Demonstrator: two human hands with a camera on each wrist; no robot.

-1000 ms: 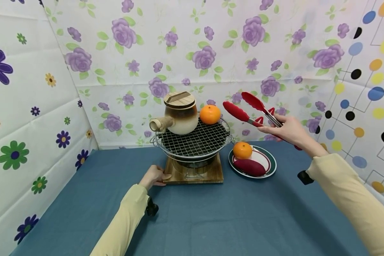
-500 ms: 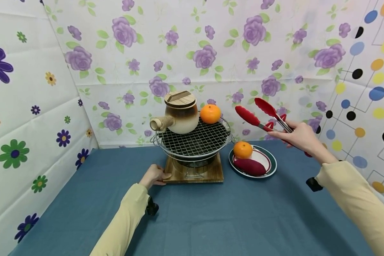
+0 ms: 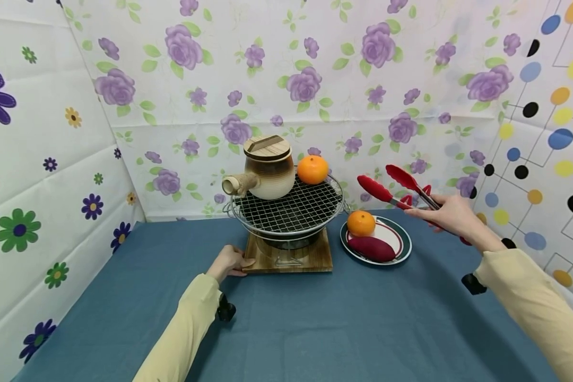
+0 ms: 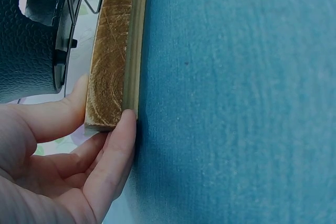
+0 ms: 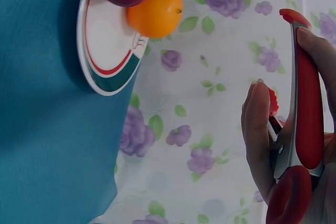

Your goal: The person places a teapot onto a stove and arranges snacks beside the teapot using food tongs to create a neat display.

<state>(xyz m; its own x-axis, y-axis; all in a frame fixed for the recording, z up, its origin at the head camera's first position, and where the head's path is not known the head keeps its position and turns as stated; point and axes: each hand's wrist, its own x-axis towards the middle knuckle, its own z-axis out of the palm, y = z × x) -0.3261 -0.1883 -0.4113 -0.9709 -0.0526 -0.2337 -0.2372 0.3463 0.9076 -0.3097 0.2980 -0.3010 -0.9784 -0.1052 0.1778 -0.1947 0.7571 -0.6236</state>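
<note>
My left hand (image 3: pixel 228 261) grips the left front corner of a wooden board (image 3: pixel 322 261), thumb on top and fingers at the side and underneath in the left wrist view. On that board stands a small grill stove with a round wire rack (image 3: pixel 305 212). A brown-and-cream clay pot (image 3: pixel 272 178) with a wooden lid and an orange (image 3: pixel 312 170) sit on the rack. To the right, my right hand (image 3: pixel 453 215) holds red-tipped tongs (image 3: pixel 387 193) in the air, their arms spread with nothing between the tips. Below them is a plate (image 3: pixel 405 241) bearing another orange (image 3: pixel 361 223) and a dark red sweet potato (image 3: pixel 372 249).
A blue cloth (image 3: pixel 286 329) covers the table. Behind it hangs a rose-patterned sheet (image 3: pixel 267 63), with printed sheets along the left and right sides. The pot's handle (image 3: pixel 239 184) juts out to the left over the rack's rim.
My right hand has moved right and down with the spread tongs, away from the rack. My left hand keeps its grip on the board, and the food and pot stay where they were.
</note>
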